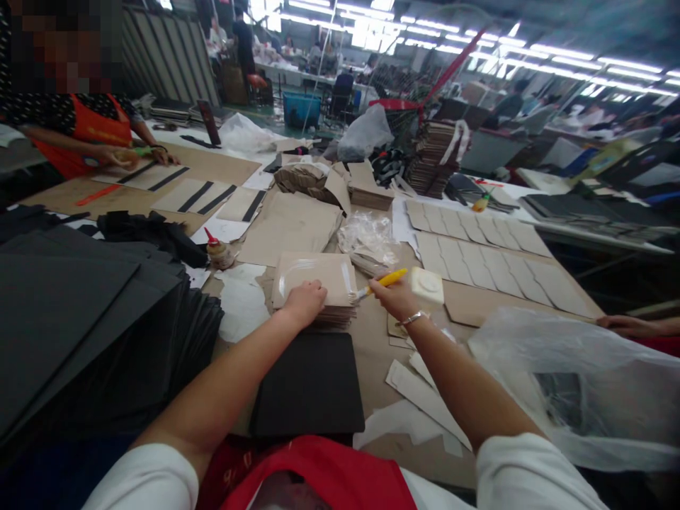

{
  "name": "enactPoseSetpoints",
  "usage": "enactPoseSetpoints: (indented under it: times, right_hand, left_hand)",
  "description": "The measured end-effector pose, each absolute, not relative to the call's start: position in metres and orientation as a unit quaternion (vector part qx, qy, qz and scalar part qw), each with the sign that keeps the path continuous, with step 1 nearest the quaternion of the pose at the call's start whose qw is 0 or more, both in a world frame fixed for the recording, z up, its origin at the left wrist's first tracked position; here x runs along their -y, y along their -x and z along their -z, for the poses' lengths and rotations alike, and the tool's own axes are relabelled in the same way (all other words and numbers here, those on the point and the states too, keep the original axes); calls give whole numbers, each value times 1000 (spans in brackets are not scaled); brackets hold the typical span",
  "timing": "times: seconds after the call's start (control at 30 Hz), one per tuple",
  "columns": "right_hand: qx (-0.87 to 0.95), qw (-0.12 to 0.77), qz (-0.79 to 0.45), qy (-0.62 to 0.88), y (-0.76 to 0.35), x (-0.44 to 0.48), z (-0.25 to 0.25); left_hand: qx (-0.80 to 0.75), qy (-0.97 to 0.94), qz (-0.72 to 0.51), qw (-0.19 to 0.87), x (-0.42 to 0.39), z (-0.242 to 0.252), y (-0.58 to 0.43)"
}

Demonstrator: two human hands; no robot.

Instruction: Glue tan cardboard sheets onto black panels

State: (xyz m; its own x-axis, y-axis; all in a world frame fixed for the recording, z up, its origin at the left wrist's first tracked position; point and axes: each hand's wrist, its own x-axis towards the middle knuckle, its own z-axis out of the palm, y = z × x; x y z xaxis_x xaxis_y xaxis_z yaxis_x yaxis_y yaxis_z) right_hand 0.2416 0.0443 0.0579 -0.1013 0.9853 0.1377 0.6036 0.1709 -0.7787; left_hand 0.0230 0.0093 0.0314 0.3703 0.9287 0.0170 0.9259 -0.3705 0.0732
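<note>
Judging from the head view, the likeliest trouble is a smear. The top sheet of the stack of cardboard pieces (313, 283) shows a glossy streak, probably wet glue, and the left hand (305, 301) rests on the stack's near edge, so a slide of that hand could drag the sheet askew or pick up glue. The yellow-handled brush (385, 281) meets the stack's right edge; a drip there could fall onto the brown paper beside the stack or onto the black board (308, 382) just nearer than the stack.

The left hand is loosely curled, fingers bent down onto the cardboard, enclosing nothing. The right hand (393, 297), just right of the stack, is closed around the brush handle – a white tub (428, 285) sits immediately beyond it, right of the stack.
</note>
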Motion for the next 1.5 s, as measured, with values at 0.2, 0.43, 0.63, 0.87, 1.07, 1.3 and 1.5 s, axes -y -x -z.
enactPoseSetpoints:
  times: [0.2,0.43,0.63,0.87,1.07,1.3,1.5]
  right_hand:
    - [528,559,-358,530,-262,30,-91]
    - [575,532,-378,494,-209,62,-56]
    - [594,511,-298,545,-194,75,-19]
    - [532,484,-408,562,-227,104,9]
    - [608,381,-358,598,-260,141,44]
    - [635,323,-284,642,-253,153,79]
    - [648,303,-253,651,-243,145,86]
  left_hand:
    - [-637,-741,-212,1,-5,-72,0]
    - [-531,-331,-713,317,46,-85,4]
    - [-446,-193,-734,475,108,-45,-37]
    - [-450,-180,-678,553,160,-7,-28]
    - [-631,-248,-556,481,196,44,23]
    - [-743,-435,-361,359,186,78,49]
    - [-759,-431,-324,366,163,91,58]
